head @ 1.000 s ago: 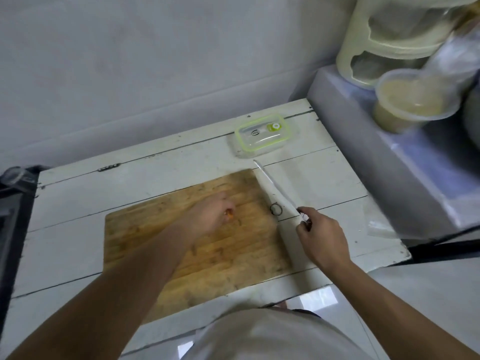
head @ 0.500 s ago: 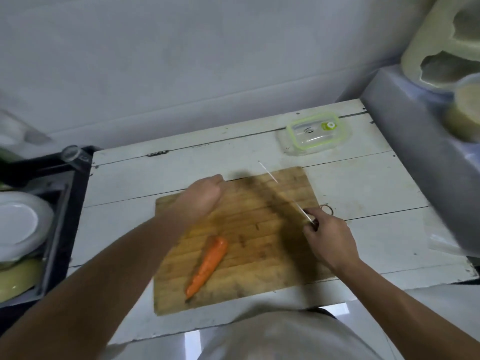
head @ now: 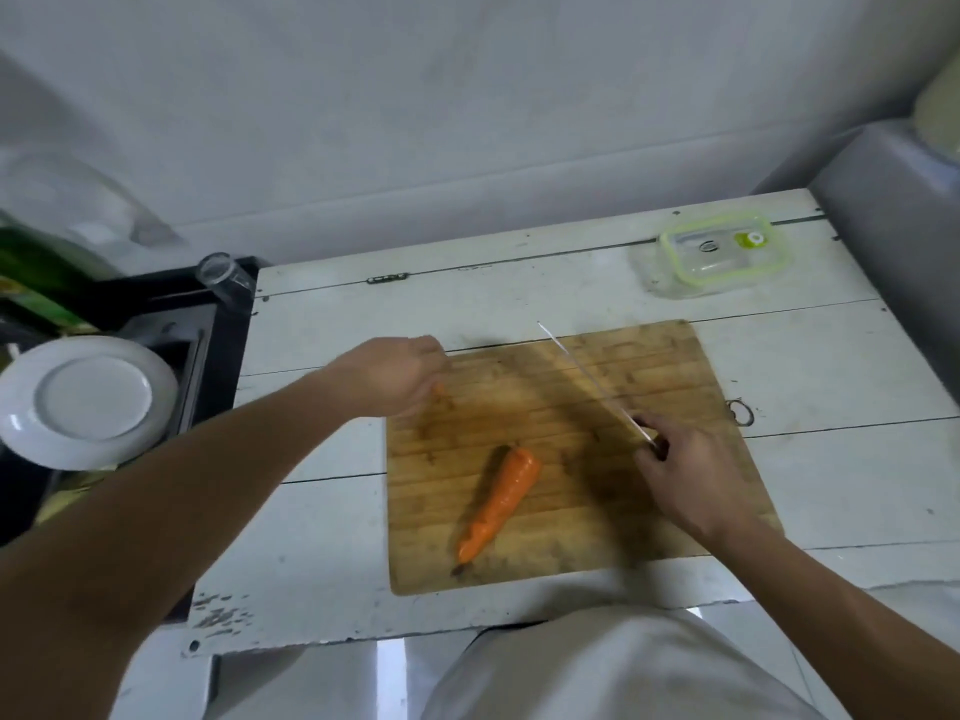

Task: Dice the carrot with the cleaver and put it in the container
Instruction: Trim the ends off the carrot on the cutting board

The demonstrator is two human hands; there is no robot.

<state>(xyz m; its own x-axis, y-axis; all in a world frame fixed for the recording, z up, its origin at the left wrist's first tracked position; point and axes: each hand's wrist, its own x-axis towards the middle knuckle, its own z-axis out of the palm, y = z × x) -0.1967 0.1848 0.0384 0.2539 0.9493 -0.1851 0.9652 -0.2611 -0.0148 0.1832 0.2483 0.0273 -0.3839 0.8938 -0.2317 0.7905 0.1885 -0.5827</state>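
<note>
— What does each grip hold?
— The right hand (head: 685, 475) clasps the cleaver (head: 592, 379), edge-up. The left hand (head: 395, 376) curls round a small orange piece (head: 440, 390).
— And the carrot (head: 498, 504)?
— On the board (head: 675, 366), left of the right grip; the container (head: 724, 254) sits beyond on the desk (head: 322, 537).

One carrot (head: 497, 504), one cleaver (head: 592, 383), one container (head: 719, 256)

Carrot (head: 498, 504) now uncovered; left hand (head: 397, 375) moved to board's (head: 675, 366) far-left corner.

The tapered carrot (head: 498, 504) is bright orange against the rectangular wooden cutting board (head: 670, 376), honey-brown with darker streaks. The clear plastic container (head: 722, 257) has a lime-green lid rim. The painted plank surface (head: 322, 537) is chipped white; the round plate (head: 83, 402) is white.
</note>
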